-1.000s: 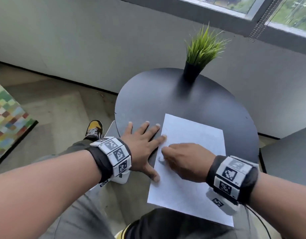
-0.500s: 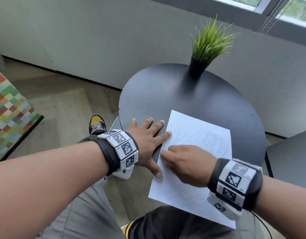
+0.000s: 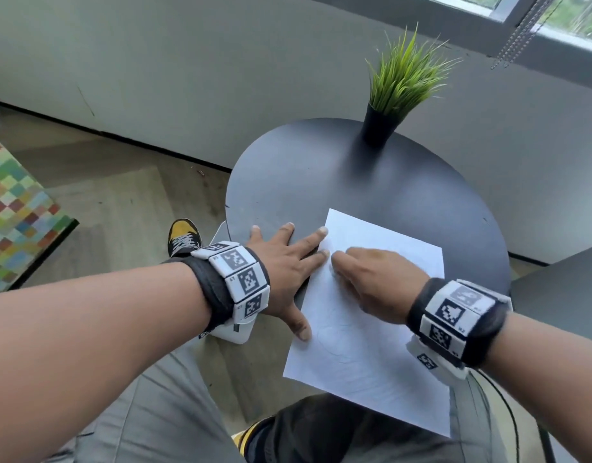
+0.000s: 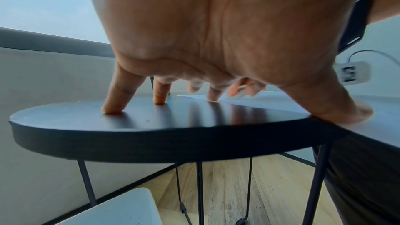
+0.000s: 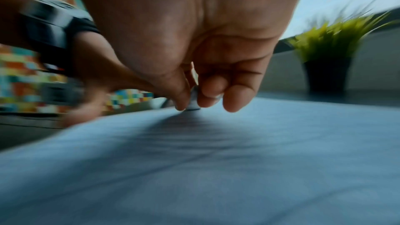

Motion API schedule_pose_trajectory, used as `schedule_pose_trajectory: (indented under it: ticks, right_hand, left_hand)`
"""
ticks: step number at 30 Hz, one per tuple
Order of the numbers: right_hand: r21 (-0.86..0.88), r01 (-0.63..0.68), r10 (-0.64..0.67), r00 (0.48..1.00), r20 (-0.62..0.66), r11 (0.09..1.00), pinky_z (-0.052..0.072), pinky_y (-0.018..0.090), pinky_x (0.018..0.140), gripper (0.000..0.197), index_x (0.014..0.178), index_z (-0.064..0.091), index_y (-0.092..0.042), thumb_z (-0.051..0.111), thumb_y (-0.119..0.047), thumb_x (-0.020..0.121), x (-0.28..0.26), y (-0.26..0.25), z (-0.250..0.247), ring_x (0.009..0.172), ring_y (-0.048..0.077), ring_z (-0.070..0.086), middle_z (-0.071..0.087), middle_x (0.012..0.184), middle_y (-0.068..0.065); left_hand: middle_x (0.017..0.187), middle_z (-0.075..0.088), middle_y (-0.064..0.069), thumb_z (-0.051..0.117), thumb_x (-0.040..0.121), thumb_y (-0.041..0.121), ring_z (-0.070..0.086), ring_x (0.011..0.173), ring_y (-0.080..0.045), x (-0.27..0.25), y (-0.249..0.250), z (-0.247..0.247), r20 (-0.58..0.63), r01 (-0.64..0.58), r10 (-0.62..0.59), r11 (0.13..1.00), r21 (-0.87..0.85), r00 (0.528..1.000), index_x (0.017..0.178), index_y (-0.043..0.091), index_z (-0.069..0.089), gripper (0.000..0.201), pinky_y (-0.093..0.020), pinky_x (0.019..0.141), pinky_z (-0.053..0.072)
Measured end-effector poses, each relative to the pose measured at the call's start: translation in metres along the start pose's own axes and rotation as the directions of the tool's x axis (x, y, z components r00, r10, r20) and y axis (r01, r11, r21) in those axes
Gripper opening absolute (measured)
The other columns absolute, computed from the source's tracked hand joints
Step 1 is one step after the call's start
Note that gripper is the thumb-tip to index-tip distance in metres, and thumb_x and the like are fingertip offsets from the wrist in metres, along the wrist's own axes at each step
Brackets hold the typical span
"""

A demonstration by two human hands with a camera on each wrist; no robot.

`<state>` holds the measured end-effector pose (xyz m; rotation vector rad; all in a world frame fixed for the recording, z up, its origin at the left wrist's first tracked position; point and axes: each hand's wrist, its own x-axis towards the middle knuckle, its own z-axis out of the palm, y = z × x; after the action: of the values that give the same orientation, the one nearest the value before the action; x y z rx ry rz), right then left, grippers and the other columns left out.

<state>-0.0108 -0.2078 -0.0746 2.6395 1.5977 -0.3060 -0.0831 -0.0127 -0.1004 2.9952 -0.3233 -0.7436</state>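
A white sheet of paper [image 3: 371,355] with faint pencil lines lies on the round black table [image 3: 321,172] and overhangs its near edge. My left hand [image 3: 281,272] lies flat with fingers spread. Two of its fingertips and the thumb press the sheet's left edge, and the others rest on the bare tabletop [image 4: 129,119]. My right hand [image 3: 371,279] sits on the sheet near its far left corner. Its thumb and fingers pinch a small pale object [image 5: 194,97] that looks like an eraser, with the tip down on the paper [image 5: 216,160].
A black pot of green grass [image 3: 401,81] stands at the table's far edge. A colourful checked surface [image 3: 17,208] is on the floor at left, and a dark grey surface [image 3: 561,289] is at right. My knees and a yellow-black shoe [image 3: 184,235] are beneath.
My right hand has slid along the sheet toward its far left corner, still pinching the small object. My left hand has crept forward along the paper's edge.
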Motion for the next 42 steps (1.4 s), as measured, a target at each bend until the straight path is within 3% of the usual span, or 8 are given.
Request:
schedule_pose_trajectory:
  ticks: [12, 16, 20, 24, 28, 33, 37, 42]
  right_hand:
    - [0.066, 0.198, -0.206, 0.965, 0.165, 0.978, 0.044, 0.036, 0.060, 0.020, 0.103, 0.046, -0.021, 0.056, -0.013, 0.087, -0.016, -0.042, 0.009, 0.077, 0.026, 0.056, 0.054, 0.089, 0.002]
    - [0.005, -0.055, 0.055, 0.998, -0.004, 0.998, 0.047, 0.039, 0.072, 0.014, 0.109, 0.044, -0.020, 0.044, -0.019, 0.095, 0.001, 0.000, 0.001, 0.090, 0.029, 0.059, 0.056, 0.097, 0.003]
    - [0.083, 0.174, -0.187, 0.961, 0.203, 0.981, 0.040, 0.035, 0.066, 0.012, 0.104, 0.047, -0.016, 0.050, -0.015, 0.093, -0.018, -0.038, 0.008, 0.080, 0.024, 0.051, 0.054, 0.094, 0.004]
    - [0.001, -0.090, 0.090, 0.995, 0.054, 0.996, 0.047, 0.040, 0.079, 0.010, 0.104, 0.040, -0.021, 0.041, -0.018, 0.094, -0.006, 0.009, -0.002, 0.096, 0.028, 0.059, 0.054, 0.100, 0.002]
    - [0.074, 0.191, -0.202, 0.959, 0.200, 0.979, 0.039, 0.033, 0.073, 0.019, 0.112, 0.044, -0.018, 0.046, -0.013, 0.093, -0.022, -0.041, 0.012, 0.090, 0.024, 0.052, 0.053, 0.103, 0.003]
    - [-0.020, -0.117, 0.118, 0.992, 0.036, 0.993, 0.047, 0.041, 0.083, 0.019, 0.111, 0.042, -0.017, 0.033, -0.028, 0.098, -0.006, 0.019, -0.001, 0.100, 0.031, 0.059, 0.056, 0.105, 0.005]
    - [0.113, 0.177, -0.197, 0.957, 0.211, 0.978, 0.043, 0.035, 0.077, 0.017, 0.110, 0.043, -0.018, 0.044, -0.013, 0.094, -0.022, -0.031, 0.012, 0.091, 0.023, 0.053, 0.053, 0.101, 0.001]
    - [0.003, -0.102, 0.102, 0.993, 0.056, 0.995, 0.043, 0.037, 0.077, 0.012, 0.104, 0.040, -0.019, 0.033, -0.022, 0.094, -0.011, 0.009, 0.002, 0.096, 0.030, 0.058, 0.055, 0.102, 0.004]
  left_hand:
    - [0.166, -0.020, 0.019, 0.059, 0.056, 0.097, -0.002, 0.151, -0.036, -0.002, 0.005, -0.006, 0.044, 0.004, -0.006, 0.999, 0.039, 0.999, 0.161, 0.032, -0.008, 0.141, -0.077, 0.107, 0.024]
    - [0.167, -0.018, 0.020, 0.060, 0.056, 0.097, 0.002, 0.149, -0.036, 0.000, 0.003, -0.006, 0.022, -0.003, 0.002, 0.999, 0.043, 1.000, 0.161, 0.034, -0.007, 0.139, -0.075, 0.105, 0.028]
    - [0.167, -0.018, 0.019, 0.061, 0.055, 0.096, 0.003, 0.148, -0.038, 0.001, 0.005, -0.006, 0.040, 0.003, -0.006, 0.998, 0.062, 0.999, 0.159, 0.035, -0.011, 0.141, -0.076, 0.103, 0.029]
    - [0.167, -0.018, 0.017, 0.061, 0.055, 0.096, 0.006, 0.146, -0.038, 0.003, 0.004, -0.007, 0.049, -0.005, 0.001, 0.998, 0.070, 0.999, 0.158, 0.042, -0.013, 0.138, -0.075, 0.101, 0.032]
    - [0.167, -0.019, 0.017, 0.061, 0.054, 0.097, 0.003, 0.147, -0.039, 0.004, 0.006, -0.007, 0.064, 0.008, -0.013, 0.997, 0.083, 0.998, 0.158, 0.043, -0.013, 0.138, -0.074, 0.100, 0.032]
    - [0.167, -0.018, 0.016, 0.062, 0.055, 0.096, 0.007, 0.145, -0.038, 0.004, 0.006, -0.010, 0.068, 0.007, -0.013, 0.996, 0.089, 0.998, 0.157, 0.044, -0.013, 0.137, -0.071, 0.098, 0.035]
    - [0.167, -0.019, 0.016, 0.062, 0.055, 0.096, 0.005, 0.147, -0.040, 0.003, 0.007, -0.009, 0.070, 0.008, -0.015, 0.996, 0.089, 0.997, 0.158, 0.043, -0.013, 0.138, -0.074, 0.100, 0.033]
    - [0.167, -0.016, 0.017, 0.060, 0.055, 0.097, 0.008, 0.145, -0.037, 0.004, 0.006, -0.009, 0.050, 0.007, -0.013, 0.994, 0.105, 0.999, 0.158, 0.043, -0.013, 0.138, -0.071, 0.099, 0.037]
